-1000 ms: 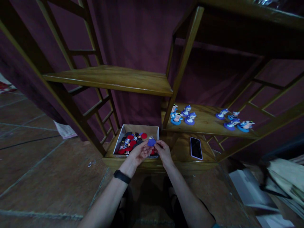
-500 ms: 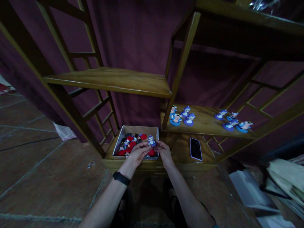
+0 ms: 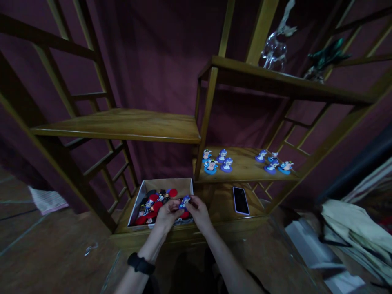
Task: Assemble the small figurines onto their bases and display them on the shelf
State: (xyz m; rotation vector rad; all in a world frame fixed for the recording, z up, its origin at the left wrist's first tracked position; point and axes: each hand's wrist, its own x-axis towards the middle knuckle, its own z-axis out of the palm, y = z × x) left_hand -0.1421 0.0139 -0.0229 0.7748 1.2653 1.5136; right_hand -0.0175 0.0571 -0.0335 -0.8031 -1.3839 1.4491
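A small purple and white figurine [image 3: 184, 202] is held between my two hands, above the right side of an open cardboard box. My left hand [image 3: 168, 213] grips it from the left, a black band around that wrist. From the other side, the fingers of my right hand [image 3: 197, 210] are closed on it too. Inside the box [image 3: 134, 207] lie many small figurines [image 3: 150, 203] in a heap, with red round pieces among them. On the shelf to the right stand two groups of similar figurines, purple ones [image 3: 227, 164] and pink-and-blue ones [image 3: 211, 166].
A phone [image 3: 241, 200] lies on the low board right of the box. An upper left shelf [image 3: 122, 124] and a wooden post [image 3: 208, 122] frame the space. Glass ornaments [image 3: 275, 51] stand on the top right shelf. A white box [image 3: 309, 244] is on the floor at right.
My view has tilted up and shifted right, bringing the glass ornaments into sight. The figurine has turned in my fingers; both hands still hold it over the box.
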